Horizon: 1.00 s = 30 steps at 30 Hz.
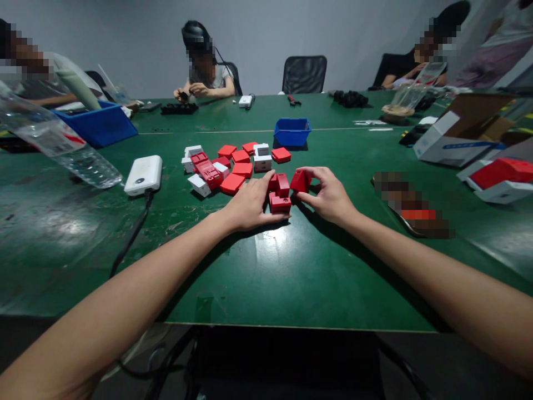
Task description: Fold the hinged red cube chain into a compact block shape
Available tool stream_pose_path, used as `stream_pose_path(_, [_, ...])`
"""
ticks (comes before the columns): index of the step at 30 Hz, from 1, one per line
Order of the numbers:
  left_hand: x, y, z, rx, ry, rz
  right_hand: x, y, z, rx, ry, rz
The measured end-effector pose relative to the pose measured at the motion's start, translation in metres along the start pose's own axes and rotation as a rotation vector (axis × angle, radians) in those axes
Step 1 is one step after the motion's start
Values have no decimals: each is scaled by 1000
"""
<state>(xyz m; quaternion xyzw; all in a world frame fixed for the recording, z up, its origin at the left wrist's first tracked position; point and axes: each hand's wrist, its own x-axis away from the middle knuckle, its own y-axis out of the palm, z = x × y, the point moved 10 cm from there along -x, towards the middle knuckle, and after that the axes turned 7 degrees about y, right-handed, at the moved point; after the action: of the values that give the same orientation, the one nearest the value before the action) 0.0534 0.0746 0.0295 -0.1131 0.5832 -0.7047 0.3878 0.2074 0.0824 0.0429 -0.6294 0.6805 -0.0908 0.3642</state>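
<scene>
My left hand (251, 203) has its thumb and fingers closed around a red plastic block (280, 203) with a raised, slotted top, resting on the table. Just to its right, my right hand (327, 194) pinches a smaller red plastic piece (300, 181) between thumb and fingers. A narrow gap separates the two pieces. Beyond my left hand lie several loose red caps (241, 170), a white block (262, 158), and a red slotted part (206, 170) among other white blocks (199, 185).
A small blue bin (292, 132) stands behind the parts. To the left are a white power bank (144, 175) with a black cable and a leaning plastic bottle (62, 144). On the right lie a phone (410, 205) and an open cardboard box (462, 130). Other people sit across the green table (266, 278).
</scene>
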Motion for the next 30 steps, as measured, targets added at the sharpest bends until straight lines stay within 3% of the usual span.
stream_pose_path(3, [0, 0, 0, 6, 1, 2, -2, 2, 3, -157, 61, -26])
stream_pose_path(7, [0, 0, 0, -2, -2, 1, -2, 14, 17, -529, 271, -105])
stream_pose_path(11, [-1, -1, 1, -1, 0, -1, 0, 20, 24, -764, 419, -136])
stream_pose_path(30, [0, 1, -1, -3, -9, -7, 5, 33, 27, -934, 533, -268])
